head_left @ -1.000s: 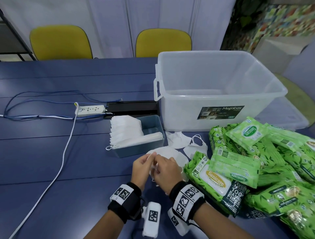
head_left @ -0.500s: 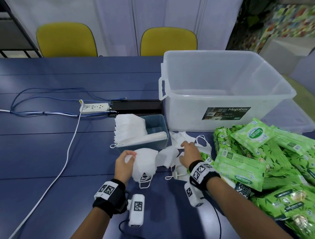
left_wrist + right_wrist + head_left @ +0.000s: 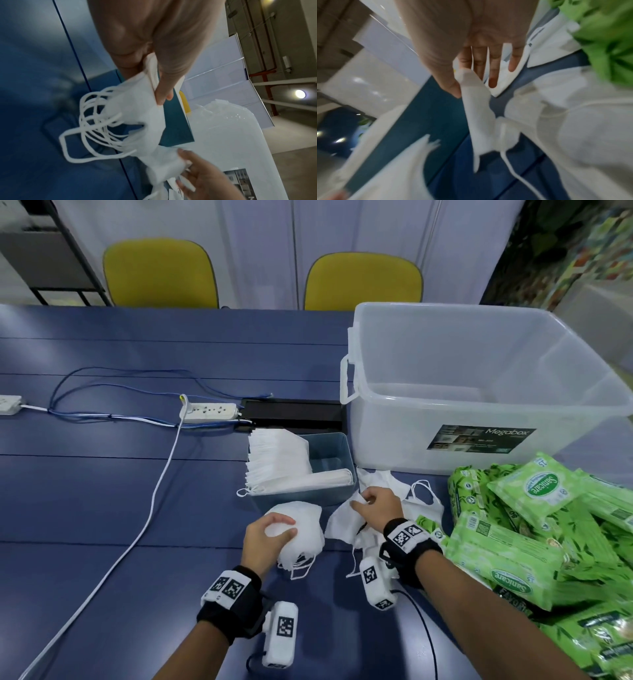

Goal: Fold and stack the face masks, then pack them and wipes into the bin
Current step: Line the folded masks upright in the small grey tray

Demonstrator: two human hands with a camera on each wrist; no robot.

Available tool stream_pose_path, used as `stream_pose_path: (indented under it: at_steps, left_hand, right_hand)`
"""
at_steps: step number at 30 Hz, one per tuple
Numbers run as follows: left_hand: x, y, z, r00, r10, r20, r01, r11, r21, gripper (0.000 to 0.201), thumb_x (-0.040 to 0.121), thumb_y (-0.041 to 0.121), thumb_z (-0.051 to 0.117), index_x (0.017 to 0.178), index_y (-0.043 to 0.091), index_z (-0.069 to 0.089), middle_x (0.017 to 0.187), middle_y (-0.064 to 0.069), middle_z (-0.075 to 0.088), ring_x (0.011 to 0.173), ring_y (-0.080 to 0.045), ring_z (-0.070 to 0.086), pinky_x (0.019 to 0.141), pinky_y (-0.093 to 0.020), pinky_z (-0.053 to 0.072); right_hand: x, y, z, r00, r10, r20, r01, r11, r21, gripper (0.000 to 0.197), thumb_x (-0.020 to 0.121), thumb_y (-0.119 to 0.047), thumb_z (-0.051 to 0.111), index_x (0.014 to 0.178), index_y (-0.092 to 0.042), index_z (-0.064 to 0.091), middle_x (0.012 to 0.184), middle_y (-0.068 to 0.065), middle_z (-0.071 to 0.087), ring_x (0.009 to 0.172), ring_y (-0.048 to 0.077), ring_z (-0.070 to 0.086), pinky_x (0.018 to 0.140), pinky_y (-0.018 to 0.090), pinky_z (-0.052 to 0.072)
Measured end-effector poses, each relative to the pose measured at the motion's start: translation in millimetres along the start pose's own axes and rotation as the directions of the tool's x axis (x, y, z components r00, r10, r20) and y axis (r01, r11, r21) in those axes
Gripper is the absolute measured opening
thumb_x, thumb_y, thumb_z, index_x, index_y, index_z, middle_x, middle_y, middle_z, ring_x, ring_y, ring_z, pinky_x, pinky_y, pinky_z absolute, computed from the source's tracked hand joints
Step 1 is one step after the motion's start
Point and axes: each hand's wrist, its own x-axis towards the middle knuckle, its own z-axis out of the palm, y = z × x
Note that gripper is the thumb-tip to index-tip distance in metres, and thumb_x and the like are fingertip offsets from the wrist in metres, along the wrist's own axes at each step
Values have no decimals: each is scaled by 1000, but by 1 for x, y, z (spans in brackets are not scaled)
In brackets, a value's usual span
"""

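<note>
1. Held between thumb and curled fingers of the left hand [image 3: 265, 537] is a small stack of folded masks [image 3: 301, 529], their ear loops dangling below the grip (the left wrist view shows several loops bunched together).
2. One loose mask [image 3: 342, 520] is pinched at its upper edge by the right hand [image 3: 378, 505], thumb against forefinger; the other fingers are spread over the loose masks [image 3: 416, 501] lying on the blue table [image 3: 102, 508] just beyond that pinch.
3. Just beyond both grips stands a small teal tray [image 3: 334, 453], partly filled with folded masks [image 3: 277, 460] set on edge.
4. Beyond the right hand sits the clear bin [image 3: 479, 385], in which nothing is seen; to the outer side of that hand a heap of green wipe packs [image 3: 534, 535] is piled.
5. The step in hand is judged to be folding and stacking: the pinched mask is being picked from the loose ones to join the held stack.
6. For the next move, the pinched mask would need to be lifted free of its neighbours' loops (tangling looks likely), folded flat along its crease and laid squarely against the stack.
7. Packing is judged not yet begun.
</note>
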Motion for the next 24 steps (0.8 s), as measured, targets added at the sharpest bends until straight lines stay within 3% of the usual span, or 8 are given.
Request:
stream_pose_path:
  at_steps: [5,7,10,13,16,19,22,24]
  left_hand:
    - [0,3,18,996,-51,70,53,998,-19,11,84,6,69,80,15,74,88,5,72,85,-4,63,80,-12,48]
    - [-3,14,29,992,-66,109,71,996,-47,14,88,16,65,80,11,75,83,4,72,78,-3,61,69,-5,45]
    - [-7,25,43,978,-157,138,174,977,-123,38,90,32,61,62,7,61,62,-3,56,59,-12,49,51,-17,40]
    - [-13,32,48,944,-239,228,294,922,-251,39,88,36,63,65,6,54,63,-9,52,61,-18,50,55,-24,41]
    - [-17,29,48,947,-198,253,263,931,-255,24,85,21,68,68,4,62,66,-8,59,67,-20,55,59,-26,44]
    - [-16,22,39,978,-160,134,185,960,-208,10,87,5,64,79,1,69,73,-7,67,70,-18,59,58,-23,50]
    - [-11,19,24,995,-94,27,96,990,-107,11,86,3,65,78,10,68,75,4,67,70,-11,59,57,-12,49]
    - [-10,19,16,998,-64,-2,64,995,-76,13,84,3,68,77,15,67,78,6,67,72,-10,60,61,-14,50]
  right_hand:
    - [-34,-17,-11,928,-324,-185,348,931,111,14,77,-17,73,73,-17,59,65,-4,56,62,12,50,63,14,39]
    - [-48,-18,-5,848,-497,-184,503,864,-14,12,75,-29,66,70,-19,60,59,-10,52,59,12,49,71,25,41]
    - [-66,-16,9,696,-706,-129,666,703,-249,21,74,-42,55,67,-23,62,54,-13,51,62,8,45,75,27,30]
    - [-78,-12,26,621,-780,-80,686,591,-424,23,74,-43,51,63,-27,64,56,-13,58,62,11,52,71,28,26]
    - [-88,-12,37,657,-752,-49,681,620,-389,24,75,-44,52,63,-25,62,60,-11,60,61,15,54,68,29,26]
    - [-94,-14,29,739,-673,1,663,728,-174,25,77,-46,55,75,-25,69,70,-10,67,69,14,55,71,29,28]
    - [-77,-7,7,860,-507,-61,507,862,-16,21,77,-36,56,79,-22,71,79,-6,70,74,16,58,76,29,38]
    - [-52,3,-12,928,-366,-66,356,926,-127,17,78,-23,61,91,-18,69,93,1,66,87,20,59,81,30,43]
